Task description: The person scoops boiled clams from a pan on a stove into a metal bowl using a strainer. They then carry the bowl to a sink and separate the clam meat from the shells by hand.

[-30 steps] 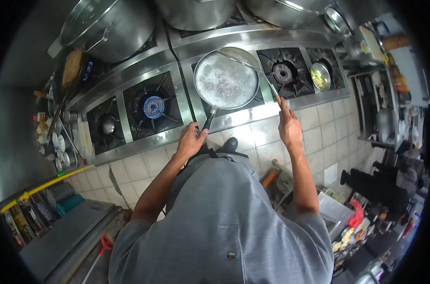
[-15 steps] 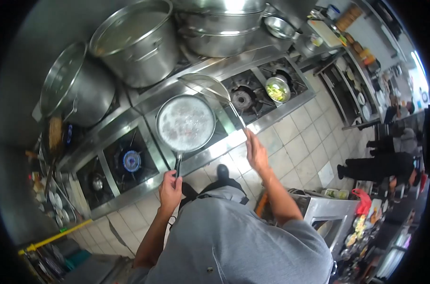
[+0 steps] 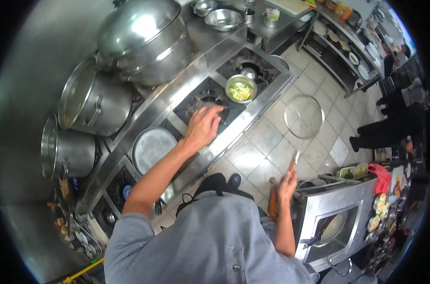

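My left hand (image 3: 204, 127) reaches over a stove burner with its fingers apart and nothing in them. Just beyond its fingertips is a small metal bowl (image 3: 241, 89) with green and pale cut pieces inside; I see a gap between them. My right hand (image 3: 287, 186) is wrapped round the handle of a skimmer, whose round, see-through mesh head (image 3: 304, 117) hangs over the floor. Under my left forearm, the pan (image 3: 154, 150) of cloudy liquid sits on the stove, partly hidden by the arm.
Large steel pots (image 3: 94, 102) and a lidded steamer (image 3: 144, 40) line the back of the stove. A blue flame (image 3: 126, 191) burns at the left. A metal cart (image 3: 335, 217) stands close by my right arm. Other people (image 3: 385, 123) are at the far right.
My left hand has let go of the pan handle and moved right, toward the metal bowl. My right hand has swung the skimmer away from the pan, out over the floor. My view has shifted right.
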{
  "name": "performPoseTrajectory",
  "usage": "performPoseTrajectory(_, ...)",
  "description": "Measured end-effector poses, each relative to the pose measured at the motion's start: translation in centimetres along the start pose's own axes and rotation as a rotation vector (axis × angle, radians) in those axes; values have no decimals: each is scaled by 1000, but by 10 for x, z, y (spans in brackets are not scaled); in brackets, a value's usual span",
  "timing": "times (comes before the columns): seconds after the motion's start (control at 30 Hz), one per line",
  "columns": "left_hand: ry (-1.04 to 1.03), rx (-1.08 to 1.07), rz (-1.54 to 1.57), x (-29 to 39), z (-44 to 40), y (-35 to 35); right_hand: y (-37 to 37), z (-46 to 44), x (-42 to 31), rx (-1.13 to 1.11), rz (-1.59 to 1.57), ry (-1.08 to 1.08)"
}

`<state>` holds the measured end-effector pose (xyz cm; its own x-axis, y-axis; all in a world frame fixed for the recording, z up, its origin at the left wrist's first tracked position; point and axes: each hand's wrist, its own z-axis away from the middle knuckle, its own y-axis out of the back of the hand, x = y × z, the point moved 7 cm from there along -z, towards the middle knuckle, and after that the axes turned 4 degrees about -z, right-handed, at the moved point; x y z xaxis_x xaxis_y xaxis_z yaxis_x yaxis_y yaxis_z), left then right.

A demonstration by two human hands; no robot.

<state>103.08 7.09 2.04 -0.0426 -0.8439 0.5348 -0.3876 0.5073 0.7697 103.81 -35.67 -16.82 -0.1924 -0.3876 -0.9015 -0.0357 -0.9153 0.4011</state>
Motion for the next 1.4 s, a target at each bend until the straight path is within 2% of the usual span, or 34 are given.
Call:
performPoseTrajectory(0.03,-118,35,-20,1,-35,-1,14,-5,11,84,56,42)
performPoseTrajectory(0.1,-219,-23,-202,-24,-111,-22,42,-3,9,168,21,51)
performPoseTrajectory(0.17,-281,-64,-427,-56,-193,-44,60,9,-18,177,-79,-66)
performPoseTrajectory(0.23,-114,-344,-607,-99,-276,-65,72,21,-15,201,-86,-145)
performPoseTrajectory(0.3,-4,-276,-600,-153,-341,-84,74,36,-5,294,-223,-172)
performPoseTrajectory(0.33,-13,-270,-577,-170,-365,-96,73,42,-5,273,-243,-197)
performPoseTrajectory(0.4,156,-187,-516,-208,-410,-106,69,53,-7,256,-282,-269)
performPoseTrajectory(0.53,30,-25,-473,-231,-457,-129,53,62,-14,238,-213,-422)
performPoseTrajectory(0.57,33,-33,-535,-246,-462,-140,51,61,-6,221,-150,-434)
performPoseTrajectory(0.63,37,-47,-585,-268,-474,-152,33,51,-46,210,-177,-496)
performPoseTrajectory(0.7,71,-383,-660,-287,-486,-165,27,42,-47,207,-191,-496)
performPoseTrajectory(0.73,47,-416,-683,-257,-487,-145,22,39,-42,161,-179,-473)
performPoseTrajectory(0.83,15,-467,-697,-247,-502,-125,9,34,-43,94,-203,-439)
performPoseTrajectory(0.9,-3,-403,-631,-252,-511,-113,3,24,-48,43,-118,-374)
performPoseTrajectory(1.03,117,-384,-451,-248,-514,-97,-2,17,-61,11,-101,-379)
performPoseTrajectory(1.1,79,-201,-519,-239,-513,-81,-5,15,-60,-33,-122,-384)
performPoseTrajectory(1.13,-39,11,-495,-222,-503,-68,-7,12,-63,-48,-117,-373)
performPoseTrajectory(1.2,-14,-86,-454,-207,-491,-71,-10,8,-71,-42,-191,-339)
performPoseTrajectory(1.27,-131,75,-383,-163,-452,-61,-15,1,-62,-52,-238,-321)
performPoseTrajectory(1.3,-287,250,-322,-147,-430,-63,-12,-1,-60,-49,-283,-315)
performPoseTrajectory(1.33,-253,148,-315,-110,-401,-49,-9,-1,-65,-55,-331,-387)
performPoseTrajectory(1.37,-183,163,-290,-95,-370,-56,-14,-3,-67,-79,-360,-472)
performPoseTrajectory(1.4,-219,179,-275,-67,-327,-43,-20,-10,-84,-98,-388,-425)
